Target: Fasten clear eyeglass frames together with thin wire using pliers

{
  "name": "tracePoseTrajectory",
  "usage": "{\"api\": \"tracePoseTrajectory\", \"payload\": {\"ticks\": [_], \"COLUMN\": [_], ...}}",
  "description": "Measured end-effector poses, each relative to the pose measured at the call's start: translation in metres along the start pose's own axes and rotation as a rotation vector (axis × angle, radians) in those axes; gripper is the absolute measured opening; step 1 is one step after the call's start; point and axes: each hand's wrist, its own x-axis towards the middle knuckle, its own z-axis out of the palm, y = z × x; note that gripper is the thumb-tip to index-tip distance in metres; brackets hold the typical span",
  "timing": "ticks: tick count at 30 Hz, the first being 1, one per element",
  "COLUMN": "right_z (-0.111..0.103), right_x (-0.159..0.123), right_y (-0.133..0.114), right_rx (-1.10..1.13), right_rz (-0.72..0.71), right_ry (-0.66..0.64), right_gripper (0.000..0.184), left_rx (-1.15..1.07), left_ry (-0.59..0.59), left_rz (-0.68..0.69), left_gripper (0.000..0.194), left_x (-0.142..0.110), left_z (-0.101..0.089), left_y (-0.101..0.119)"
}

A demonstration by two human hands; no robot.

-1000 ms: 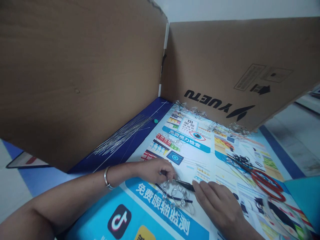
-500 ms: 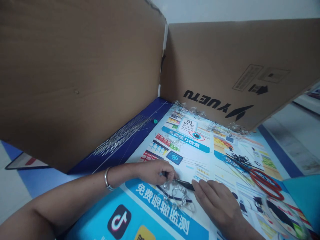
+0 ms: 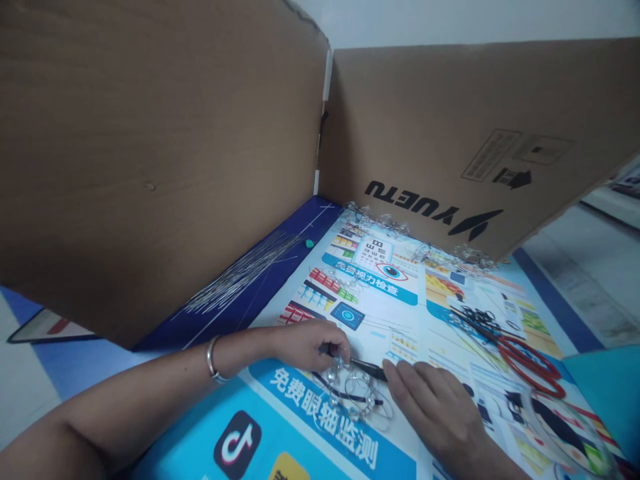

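A silver bangle (image 3: 212, 360) circles the left wrist.

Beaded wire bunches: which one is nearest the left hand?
The looped bunch at the left hand, by the dark strip; the others lie farther off, most along the printed cardboard.

Wire bundle (image 3: 243, 273) lies at left on the table (image 3: 265, 283), before the left cardboard panel (image 3: 165, 167). Scissors (image 3: 525, 360) lie at right — rings (image 3: 480, 319) beside them. Wire pieces (image 3: 473, 257) lie along the right panel's base.
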Motion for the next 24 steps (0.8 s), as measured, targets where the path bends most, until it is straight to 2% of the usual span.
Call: {"api": "tracePoseTrajectory", "payload": {"ticks": [24], "right_z": [0.0014], "right_x": [-0.0035], "right_y": [-0.0002], "right_rx": [-0.028], "right_rz": [-0.022], "right_ry": [-0.034], "right_gripper": [0.032], "left_rx": [0.048], "left_ry": [0.005], "left_rz": [0.044], "left_gripper": [0.028], "left_x": [0.0015], "left_z": [0.0001], "left_y": [0.0022]}}
